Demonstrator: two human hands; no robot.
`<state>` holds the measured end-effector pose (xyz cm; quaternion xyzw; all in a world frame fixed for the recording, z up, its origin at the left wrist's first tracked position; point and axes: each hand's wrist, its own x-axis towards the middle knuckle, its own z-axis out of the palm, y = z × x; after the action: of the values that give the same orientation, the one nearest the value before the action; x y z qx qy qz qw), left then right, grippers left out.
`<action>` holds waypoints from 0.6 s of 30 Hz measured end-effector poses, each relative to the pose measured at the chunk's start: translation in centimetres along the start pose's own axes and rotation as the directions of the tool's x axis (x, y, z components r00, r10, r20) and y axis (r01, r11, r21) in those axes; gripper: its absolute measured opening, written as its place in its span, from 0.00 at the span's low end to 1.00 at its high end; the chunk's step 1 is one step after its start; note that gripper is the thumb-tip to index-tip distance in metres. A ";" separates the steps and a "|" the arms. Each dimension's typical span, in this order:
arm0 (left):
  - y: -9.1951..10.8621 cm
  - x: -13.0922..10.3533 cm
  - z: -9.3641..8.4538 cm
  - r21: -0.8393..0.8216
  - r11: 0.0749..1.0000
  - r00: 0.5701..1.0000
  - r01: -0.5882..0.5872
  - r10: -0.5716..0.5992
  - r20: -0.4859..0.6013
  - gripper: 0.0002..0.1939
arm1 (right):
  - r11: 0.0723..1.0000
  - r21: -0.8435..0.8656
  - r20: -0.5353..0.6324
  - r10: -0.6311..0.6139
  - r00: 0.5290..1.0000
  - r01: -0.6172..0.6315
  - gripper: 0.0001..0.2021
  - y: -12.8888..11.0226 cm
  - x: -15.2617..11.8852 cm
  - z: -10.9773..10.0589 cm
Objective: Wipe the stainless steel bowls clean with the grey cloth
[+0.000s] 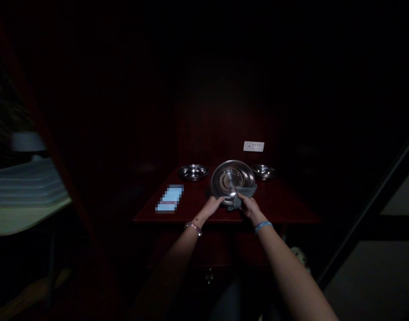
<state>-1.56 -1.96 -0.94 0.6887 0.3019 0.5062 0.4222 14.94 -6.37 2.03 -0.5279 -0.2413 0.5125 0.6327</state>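
A shiny steel bowl [231, 177] is tilted up on its edge over the dark red table, its inside facing me. My left hand [212, 207] grips the bowl's near left rim, thumb on the inner side and fingers hidden behind. At the lower right rim, my right hand [249, 207] is closed on a grey-green cloth [246, 192], which is pressed against the bowl's inside and hangs over its edge. Further back stand one steel bowl [193, 172] to the left and another steel bowl [263, 172] to the right, both upright.
A blurred-out, bright rectangular item [170, 199] lies on the left of the red table [287, 209]. On the back wall is a white socket plate [254, 146]. At far left, a pale surface [30, 218] carries a stack of light trays [26, 183]. Surroundings are very dark.
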 end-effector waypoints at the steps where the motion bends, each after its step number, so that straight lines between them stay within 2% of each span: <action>1: -0.1 0.1 0.0 -0.012 1.000 1.000 -0.002 0.002 -0.002 0.22 | 1.000 -0.018 0.006 -0.014 1.000 0.014 0.03 -0.3 0.2 -0.4; 3: 0.0 0.0 0.1 -0.035 0.999 0.999 0.014 -0.016 -0.039 0.23 | 0.998 -0.039 0.027 -0.054 0.998 0.055 0.03 -0.8 0.7 -1.3; 6: 0.6 -0.3 0.0 -0.071 0.995 0.984 0.067 -0.077 -0.160 0.26 | 0.991 -0.063 0.048 -0.116 0.992 0.119 0.04 -0.8 1.1 -2.1; 8: 1.4 -0.5 -0.1 -0.092 0.992 0.967 0.087 -0.106 -0.230 0.27 | 0.991 -0.074 0.022 -0.108 0.994 0.109 0.04 -0.3 1.0 -2.2; 10: 2.2 -0.7 -0.2 -0.115 0.988 0.959 0.099 -0.125 -0.253 0.27 | 0.994 -0.076 -0.009 -0.076 0.997 0.075 0.02 0.2 0.8 -1.9; 13: 3.1 -0.8 -0.1 -0.177 0.978 0.967 0.108 -0.145 -0.211 0.28 | 0.999 -0.023 -0.021 -0.046 0.999 0.046 0.04 0.6 0.3 -1.3; 15: 3.3 -0.8 0.1 -0.182 0.979 0.982 0.087 -0.115 -0.149 0.31 | 0.998 0.040 -0.021 -0.041 0.999 0.042 0.06 0.5 0.1 -1.0; 18: 2.9 -0.8 0.4 -0.144 0.989 0.999 0.044 -0.047 -0.020 0.43 | 0.993 0.114 -0.046 -0.020 0.999 0.025 0.06 0.3 -0.2 -0.6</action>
<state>-1.42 -4.10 1.27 0.6434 0.2853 0.5248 0.4787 15.24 -6.82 1.62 -0.4995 -0.2029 0.5064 0.6730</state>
